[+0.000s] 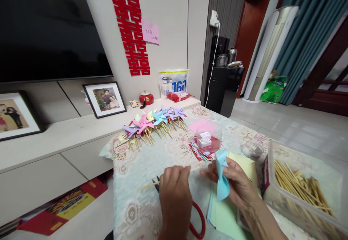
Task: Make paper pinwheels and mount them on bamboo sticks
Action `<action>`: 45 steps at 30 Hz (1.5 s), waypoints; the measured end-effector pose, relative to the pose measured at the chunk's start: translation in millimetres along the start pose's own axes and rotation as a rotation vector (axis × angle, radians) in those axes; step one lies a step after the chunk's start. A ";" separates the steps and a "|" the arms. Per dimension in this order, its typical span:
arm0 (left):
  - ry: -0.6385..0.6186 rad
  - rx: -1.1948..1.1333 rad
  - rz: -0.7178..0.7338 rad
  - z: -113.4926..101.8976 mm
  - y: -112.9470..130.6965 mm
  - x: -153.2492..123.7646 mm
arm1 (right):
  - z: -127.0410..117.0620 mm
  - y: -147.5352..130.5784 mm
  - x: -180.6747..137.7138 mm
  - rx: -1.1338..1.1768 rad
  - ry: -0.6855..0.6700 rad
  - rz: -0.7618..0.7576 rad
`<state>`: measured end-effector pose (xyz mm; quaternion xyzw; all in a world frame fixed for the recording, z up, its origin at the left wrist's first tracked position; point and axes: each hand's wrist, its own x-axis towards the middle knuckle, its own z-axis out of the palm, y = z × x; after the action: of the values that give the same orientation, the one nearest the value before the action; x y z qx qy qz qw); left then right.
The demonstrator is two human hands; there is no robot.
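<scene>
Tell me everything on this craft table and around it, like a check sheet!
Surface: floral tablecloth covers the table.
Job's things: wooden stick; blue folded paper; finished pinwheels lined up at the far edge; clear box of sticks on the right; green paper sheets.
Clutter: red-handled scissors by the left hand; clear tub on stacked papers.
Hands: left hand grips the wooden stick; right hand holds the blue folded paper.
Cables: white cable hangs from a wall plug.
Surroundings: TV, framed photo, red paper cutout, standing air conditioner.
</scene>
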<state>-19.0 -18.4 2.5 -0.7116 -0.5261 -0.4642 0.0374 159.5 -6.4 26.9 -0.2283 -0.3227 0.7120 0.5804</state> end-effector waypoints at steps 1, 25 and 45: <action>0.036 -0.054 -0.074 -2.8 1.4 0.3 | -0.6 -1.4 0.2 0.031 -0.015 -0.040; -0.117 -1.212 -0.962 -11.1 47.3 1.3 | -3.5 6.0 1.1 -0.307 -0.191 -0.289; -0.273 -1.213 -0.810 -16.1 50.8 0.1 | 9.8 -3.1 -5.5 -0.549 -0.145 -0.524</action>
<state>10.8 -49.5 33.8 -0.4089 -0.3986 -0.5582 -0.6020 155.9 -13.3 35.6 -0.2341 -0.5888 0.4412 0.6355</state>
